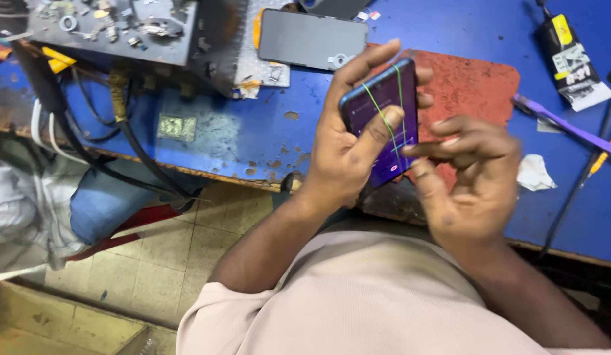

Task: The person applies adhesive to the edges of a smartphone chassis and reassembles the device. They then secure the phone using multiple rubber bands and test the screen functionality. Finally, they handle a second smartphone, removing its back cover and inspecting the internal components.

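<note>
In the head view, the phone point(383, 118) sits upright in your left hand point(351, 144), raised above the near edge of the blue counter point(239, 131) and the worn red mat point(470, 82). Your left hand's fingers curl behind its back edge, and the thumb lies across the lit purple screen, which shows thin green lines. Your right hand point(466, 177) is just beside it, half open, its fingertips point(414, 150) meeting the screen's right edge. A second dark phone point(310, 39) lies flat on the counter beyond.

Pale pinkish-beige ribbed shirt, short sleeves, bare forearms, no rings
</note>
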